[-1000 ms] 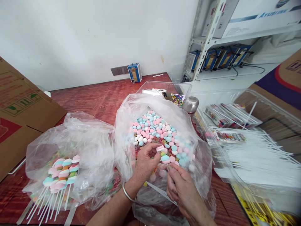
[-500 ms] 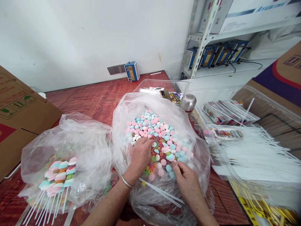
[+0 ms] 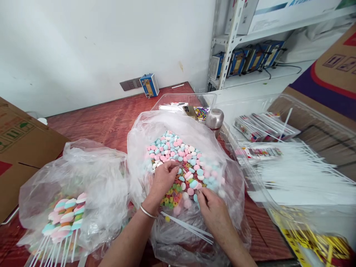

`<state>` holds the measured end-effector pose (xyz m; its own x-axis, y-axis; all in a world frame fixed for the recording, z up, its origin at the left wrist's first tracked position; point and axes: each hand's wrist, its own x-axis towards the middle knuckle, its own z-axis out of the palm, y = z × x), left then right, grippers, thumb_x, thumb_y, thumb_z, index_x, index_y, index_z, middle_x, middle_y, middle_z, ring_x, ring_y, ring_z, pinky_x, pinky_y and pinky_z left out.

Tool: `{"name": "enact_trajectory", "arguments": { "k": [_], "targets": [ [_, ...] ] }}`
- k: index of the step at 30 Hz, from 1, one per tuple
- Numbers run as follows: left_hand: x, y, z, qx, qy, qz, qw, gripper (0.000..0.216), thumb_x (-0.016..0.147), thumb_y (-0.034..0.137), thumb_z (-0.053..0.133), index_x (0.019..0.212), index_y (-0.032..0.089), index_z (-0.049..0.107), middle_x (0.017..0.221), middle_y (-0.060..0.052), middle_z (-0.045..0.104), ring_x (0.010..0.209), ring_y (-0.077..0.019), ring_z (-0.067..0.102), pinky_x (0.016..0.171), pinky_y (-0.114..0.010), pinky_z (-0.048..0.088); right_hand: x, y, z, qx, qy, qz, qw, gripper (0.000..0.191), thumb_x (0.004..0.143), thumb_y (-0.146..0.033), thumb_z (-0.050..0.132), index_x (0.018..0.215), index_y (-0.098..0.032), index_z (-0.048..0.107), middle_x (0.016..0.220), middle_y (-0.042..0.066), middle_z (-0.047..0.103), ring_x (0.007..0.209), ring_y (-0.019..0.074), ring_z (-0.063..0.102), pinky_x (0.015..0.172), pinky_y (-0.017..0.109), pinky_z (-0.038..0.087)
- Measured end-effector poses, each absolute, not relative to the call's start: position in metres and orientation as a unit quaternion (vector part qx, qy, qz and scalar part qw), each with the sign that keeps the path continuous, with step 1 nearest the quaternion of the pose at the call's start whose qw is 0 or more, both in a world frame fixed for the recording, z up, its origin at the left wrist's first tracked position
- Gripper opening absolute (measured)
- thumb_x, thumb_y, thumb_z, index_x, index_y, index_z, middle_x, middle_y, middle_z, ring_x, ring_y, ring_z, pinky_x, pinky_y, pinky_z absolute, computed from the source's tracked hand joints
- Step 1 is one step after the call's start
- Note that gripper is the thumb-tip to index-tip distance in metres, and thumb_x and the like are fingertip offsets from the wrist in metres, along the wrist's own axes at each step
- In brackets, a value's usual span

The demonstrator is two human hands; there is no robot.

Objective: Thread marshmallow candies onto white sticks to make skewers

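A clear plastic bag (image 3: 230,178) lies wide open in front of me, full of pink, blue and white marshmallows (image 3: 182,150) and gummy rings (image 3: 174,196). My right hand (image 3: 214,207) pinches the lower end of a candy skewer (image 3: 191,178), threaded with marshmallows and a green-yellow gummy. Over the candies to its left is my left hand (image 3: 164,180), thumb and fingers drawn together; what lies between the fingertips is hidden. Several white sticks (image 3: 189,228) rest on the bag below my hands. Finished-looking marshmallow skewers (image 3: 65,218) lie on another plastic bag (image 3: 102,193) at left.
A cardboard box (image 3: 27,148) stands at the left edge. Behind the open bag are a metal cup (image 3: 214,119) and a phone (image 3: 190,111) in a clear tray. On the right, a large clear bin (image 3: 258,185) holds white sticks (image 3: 300,174) and small packets (image 3: 264,126).
The view has shifted slightly, moving the scene left. My left fingers have curled closer together over the candies. The right hand still holds the skewer, almost in the same place.
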<state>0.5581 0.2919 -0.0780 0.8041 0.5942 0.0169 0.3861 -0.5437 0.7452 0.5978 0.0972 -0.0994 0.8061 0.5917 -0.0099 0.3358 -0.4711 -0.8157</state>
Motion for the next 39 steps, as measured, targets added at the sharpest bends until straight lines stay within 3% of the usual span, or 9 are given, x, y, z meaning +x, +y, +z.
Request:
{"name": "enact_trajectory", "arguments": {
  "k": [5,10,15,20,25,30,35,39],
  "targets": [
    [0.566,0.288,-0.077,0.952,0.227,0.138,0.150,0.024,0.084,0.010,0.052,0.093,0.020,0.072,0.098,-0.008,0.068,0.097,-0.0237,0.059,0.087,-0.037,0.044,0.602,0.094,-0.102,-0.861,-0.274,0.133,0.407,0.035,0.096,-0.034,0.033,0.079,-0.020,0.061,0.078,0.006,0.066,0.073,0.0214,0.060,0.065,0.028,0.039],
    [0.587,0.280,-0.085,0.958,0.259,0.099,0.075,0.012,0.083,0.029,0.065,0.079,0.020,0.072,0.091,-0.009,0.066,0.095,-0.0288,0.055,0.083,-0.042,0.041,0.603,0.094,-0.108,-0.871,-0.285,0.121,0.380,0.033,0.096,-0.031,0.034,0.076,-0.021,0.058,0.075,0.005,0.064,0.070,0.0201,0.059,0.063,0.027,0.038],
    [0.582,0.283,-0.084,0.927,0.256,0.150,0.230,0.009,0.083,0.024,0.065,0.079,0.021,0.072,0.087,-0.005,0.070,0.090,-0.0232,0.061,0.083,-0.036,0.043,0.604,0.096,-0.109,-0.891,-0.300,0.081,0.331,0.035,0.098,-0.028,0.033,0.073,-0.021,0.056,0.073,0.004,0.064,0.068,0.0194,0.060,0.061,0.028,0.035],
    [0.570,0.282,-0.078,0.839,0.276,0.119,0.454,0.009,0.080,0.027,0.066,0.082,0.021,0.073,0.078,0.000,0.073,0.071,-0.0173,0.064,0.068,-0.029,0.047,0.602,0.097,-0.108,-0.894,-0.317,0.058,0.313,0.033,0.098,-0.025,0.034,0.078,-0.021,0.060,0.077,0.005,0.066,0.069,0.0189,0.062,0.061,0.028,0.034],
    [0.563,0.274,-0.077,0.836,0.244,0.097,0.482,0.009,0.080,0.025,0.065,0.083,0.020,0.072,0.081,0.000,0.073,0.073,-0.0160,0.065,0.066,-0.026,0.048,0.601,0.098,-0.107,-0.892,-0.313,0.069,0.317,0.034,0.097,-0.024,0.034,0.078,-0.021,0.061,0.076,0.005,0.066,0.068,0.0191,0.062,0.061,0.028,0.035],
    [0.565,0.273,-0.076,0.896,0.226,0.135,0.358,0.020,0.093,0.025,0.050,0.098,0.022,0.069,0.082,0.000,0.071,0.073,-0.0160,0.063,0.068,-0.028,0.046,0.601,0.098,-0.109,-0.871,-0.301,0.080,0.380,0.035,0.098,-0.027,0.033,0.074,-0.021,0.058,0.074,0.004,0.066,0.066,0.0179,0.060,0.060,0.025,0.037],
    [0.589,0.281,-0.086,0.958,0.227,0.134,0.114,0.016,0.089,0.024,0.058,0.079,0.019,0.068,0.083,-0.008,0.065,0.086,-0.0238,0.060,0.073,-0.033,0.043,0.604,0.096,-0.110,-0.875,-0.292,0.073,0.378,0.033,0.096,-0.028,0.035,0.071,-0.021,0.055,0.072,0.005,0.066,0.062,0.0176,0.058,0.057,0.025,0.036],
    [0.594,0.284,-0.094,0.953,0.234,0.147,0.123,0.014,0.086,0.018,0.059,0.075,0.019,0.066,0.079,-0.006,0.064,0.084,-0.0219,0.058,0.074,-0.032,0.042,0.606,0.096,-0.110,-0.882,-0.286,0.081,0.366,0.031,0.095,-0.027,0.036,0.072,-0.021,0.055,0.074,0.005,0.066,0.065,0.0181,0.059,0.059,0.026,0.036]
  ]
}}
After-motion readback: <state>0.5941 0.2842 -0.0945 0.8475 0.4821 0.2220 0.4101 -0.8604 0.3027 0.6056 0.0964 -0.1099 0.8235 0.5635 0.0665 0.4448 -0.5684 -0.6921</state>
